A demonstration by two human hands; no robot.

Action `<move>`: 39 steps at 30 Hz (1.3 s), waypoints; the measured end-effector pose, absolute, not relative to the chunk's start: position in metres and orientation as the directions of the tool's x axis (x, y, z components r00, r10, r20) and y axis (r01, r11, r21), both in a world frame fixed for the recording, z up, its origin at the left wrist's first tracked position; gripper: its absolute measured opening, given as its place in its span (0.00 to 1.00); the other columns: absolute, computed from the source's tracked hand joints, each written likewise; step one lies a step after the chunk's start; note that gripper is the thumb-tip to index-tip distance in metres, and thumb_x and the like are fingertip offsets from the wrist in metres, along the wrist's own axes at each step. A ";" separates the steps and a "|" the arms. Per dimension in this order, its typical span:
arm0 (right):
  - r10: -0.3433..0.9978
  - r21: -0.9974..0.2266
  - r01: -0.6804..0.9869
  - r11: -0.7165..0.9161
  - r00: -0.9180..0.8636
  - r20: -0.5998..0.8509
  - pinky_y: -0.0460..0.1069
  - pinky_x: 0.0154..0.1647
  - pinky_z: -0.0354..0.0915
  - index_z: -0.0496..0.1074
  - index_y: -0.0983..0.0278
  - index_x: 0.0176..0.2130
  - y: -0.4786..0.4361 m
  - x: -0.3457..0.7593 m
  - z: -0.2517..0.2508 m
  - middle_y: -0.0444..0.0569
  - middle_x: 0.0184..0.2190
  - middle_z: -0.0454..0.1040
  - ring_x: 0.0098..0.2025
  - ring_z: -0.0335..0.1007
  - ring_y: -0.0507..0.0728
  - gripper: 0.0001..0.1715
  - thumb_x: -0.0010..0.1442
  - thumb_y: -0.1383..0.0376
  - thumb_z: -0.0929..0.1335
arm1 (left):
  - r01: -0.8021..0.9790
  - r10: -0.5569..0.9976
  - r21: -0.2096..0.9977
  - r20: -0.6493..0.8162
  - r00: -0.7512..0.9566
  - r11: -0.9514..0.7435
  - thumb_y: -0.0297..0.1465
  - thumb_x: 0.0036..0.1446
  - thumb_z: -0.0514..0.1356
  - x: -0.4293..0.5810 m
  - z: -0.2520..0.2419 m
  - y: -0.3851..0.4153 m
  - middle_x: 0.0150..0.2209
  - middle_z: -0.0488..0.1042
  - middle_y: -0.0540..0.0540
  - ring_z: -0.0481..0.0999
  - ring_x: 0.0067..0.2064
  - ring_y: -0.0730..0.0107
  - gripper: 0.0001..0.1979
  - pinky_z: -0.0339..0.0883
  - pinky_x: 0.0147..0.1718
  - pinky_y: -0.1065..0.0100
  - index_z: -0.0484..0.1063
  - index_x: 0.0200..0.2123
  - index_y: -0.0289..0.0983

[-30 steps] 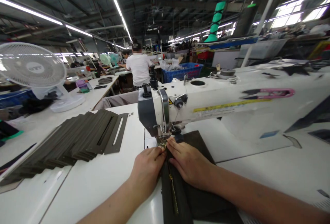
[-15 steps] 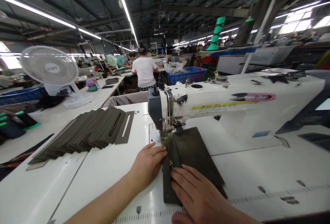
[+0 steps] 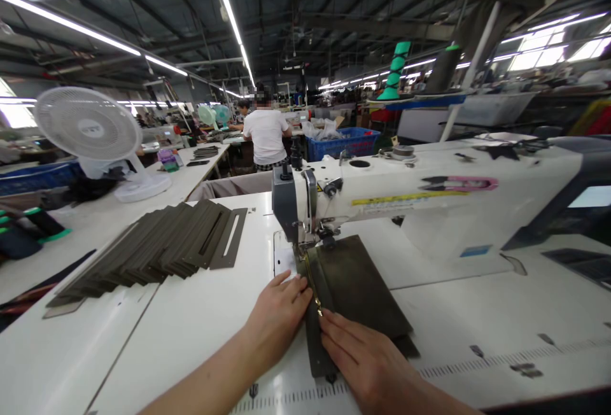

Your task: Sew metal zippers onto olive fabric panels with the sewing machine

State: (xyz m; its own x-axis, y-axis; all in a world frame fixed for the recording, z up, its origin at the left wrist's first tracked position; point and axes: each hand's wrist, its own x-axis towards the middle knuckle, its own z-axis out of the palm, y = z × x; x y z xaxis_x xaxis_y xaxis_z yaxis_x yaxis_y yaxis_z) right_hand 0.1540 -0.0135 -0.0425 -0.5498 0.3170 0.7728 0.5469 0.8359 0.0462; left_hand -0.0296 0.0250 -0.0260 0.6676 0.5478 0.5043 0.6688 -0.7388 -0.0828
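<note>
Olive-brown folded panel (image 3: 358, 284) on the white bench (image 3: 191, 345), upper end under the presser foot (image 3: 305, 243) of a sewing machine (image 3: 382, 202); brass zipper (image 3: 312, 288) along the fold; left hand (image 3: 279, 319) open, fingertips flat on the panel's left edge; right hand (image 3: 363, 358) open, fingers flat just right of the zipper; hands apart, neither clamped; even, flat pressure on both sides best for a straight fold; stack of cut olive frames (image 3: 157, 243) farther left on the bench.

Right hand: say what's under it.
The right hand lies on a dark olive fabric panel, next to a gold zipper; the panel beneath its palm is covered from view.
</note>
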 end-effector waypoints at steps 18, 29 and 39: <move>0.281 0.052 0.525 0.850 -0.534 0.797 0.46 0.40 0.70 0.74 0.68 0.32 0.028 0.150 -0.055 0.52 0.34 0.77 0.39 0.72 0.55 0.20 0.59 0.75 0.56 | 0.658 0.522 -0.111 0.517 0.678 -0.745 0.24 0.59 0.47 -0.032 -0.023 0.049 0.37 0.74 0.43 0.75 0.40 0.66 0.12 0.67 0.46 0.57 0.69 0.38 0.35; 0.295 -0.013 0.448 0.894 -0.566 0.770 0.47 0.48 0.66 0.74 0.73 0.37 0.055 0.145 -0.053 0.57 0.38 0.75 0.43 0.70 0.56 0.22 0.62 0.73 0.54 | 0.681 0.585 0.004 0.515 0.626 -0.732 0.25 0.58 0.50 -0.032 -0.025 0.065 0.32 0.71 0.43 0.73 0.34 0.64 0.09 0.71 0.33 0.64 0.67 0.39 0.34; 0.697 -0.445 0.540 0.715 -0.599 0.393 0.49 0.45 0.65 0.71 0.65 0.38 0.059 0.157 -0.011 0.50 0.38 0.73 0.41 0.69 0.55 0.11 0.59 0.68 0.61 | 0.748 0.729 0.137 0.391 0.562 -0.649 0.22 0.51 0.50 -0.034 -0.023 0.061 0.34 0.69 0.42 0.70 0.37 0.62 0.12 0.69 0.36 0.61 0.69 0.37 0.35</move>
